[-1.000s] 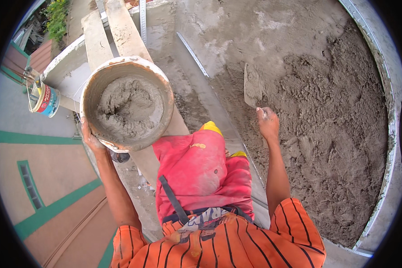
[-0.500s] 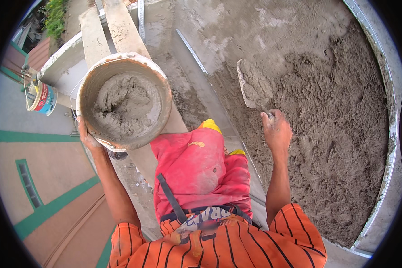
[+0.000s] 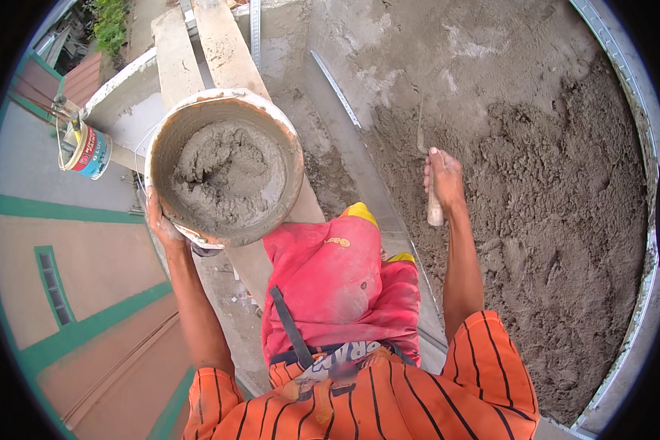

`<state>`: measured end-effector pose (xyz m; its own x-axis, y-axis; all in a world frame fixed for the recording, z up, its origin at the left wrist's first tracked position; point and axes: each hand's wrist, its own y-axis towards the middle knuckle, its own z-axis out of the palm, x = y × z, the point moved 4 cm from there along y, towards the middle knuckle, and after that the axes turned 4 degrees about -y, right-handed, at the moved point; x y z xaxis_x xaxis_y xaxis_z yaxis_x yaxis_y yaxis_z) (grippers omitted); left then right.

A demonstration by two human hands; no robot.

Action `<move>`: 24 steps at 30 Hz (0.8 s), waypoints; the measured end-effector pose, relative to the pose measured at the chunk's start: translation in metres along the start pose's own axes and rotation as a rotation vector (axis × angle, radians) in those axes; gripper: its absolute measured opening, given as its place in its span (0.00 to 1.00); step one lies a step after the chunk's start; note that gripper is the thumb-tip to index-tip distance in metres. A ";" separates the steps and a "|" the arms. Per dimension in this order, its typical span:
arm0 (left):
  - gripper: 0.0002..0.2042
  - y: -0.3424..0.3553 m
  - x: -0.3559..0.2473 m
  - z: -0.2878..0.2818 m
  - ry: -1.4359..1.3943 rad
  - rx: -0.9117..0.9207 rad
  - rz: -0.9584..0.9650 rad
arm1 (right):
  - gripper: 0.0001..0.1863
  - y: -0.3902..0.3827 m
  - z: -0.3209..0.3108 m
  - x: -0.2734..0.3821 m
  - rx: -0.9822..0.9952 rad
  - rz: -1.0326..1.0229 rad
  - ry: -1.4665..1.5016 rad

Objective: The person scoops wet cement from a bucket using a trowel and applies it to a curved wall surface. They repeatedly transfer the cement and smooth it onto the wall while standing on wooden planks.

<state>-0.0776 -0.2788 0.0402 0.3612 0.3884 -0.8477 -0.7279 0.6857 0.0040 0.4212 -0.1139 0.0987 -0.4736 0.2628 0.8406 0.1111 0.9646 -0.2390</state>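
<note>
The right hand (image 3: 445, 178) is clenched around the trowel (image 3: 435, 211), and there's the change: half a second ago the blade showed its broad, mortar-laden face, and now it stands nearly edge-on, so whether any load remains can't be told, which suggests the scoop is being turned for working! The wrist has rolled, thumb toward the blade, handle poking out below the fist, forearm rising from the lower edge. Over left, the left hand (image 3: 163, 221) clasps the bucket (image 3: 292, 139) at its lower left side, mouth tipped toward the camera, mortar (image 3: 231, 172) inside; rightward spreads the rough mortar surface (image 3: 550, 227)
</note>
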 end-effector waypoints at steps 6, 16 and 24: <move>0.24 -0.012 -0.011 0.021 -0.060 -0.046 -0.061 | 0.19 -0.037 -0.026 0.016 0.131 -0.084 -0.242; 0.22 -0.013 -0.002 0.007 -0.055 -0.029 -0.074 | 0.24 0.043 0.055 -0.179 0.364 0.222 -0.487; 0.23 -0.009 0.001 -0.004 0.034 0.010 -0.003 | 0.19 -0.008 -0.026 -0.101 -0.028 -0.140 -0.735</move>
<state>-0.0726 -0.2871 0.0378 0.3432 0.3649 -0.8655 -0.7207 0.6932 0.0065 0.4911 -0.1480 0.0285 -0.9456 0.0660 0.3187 0.0244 0.9908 -0.1329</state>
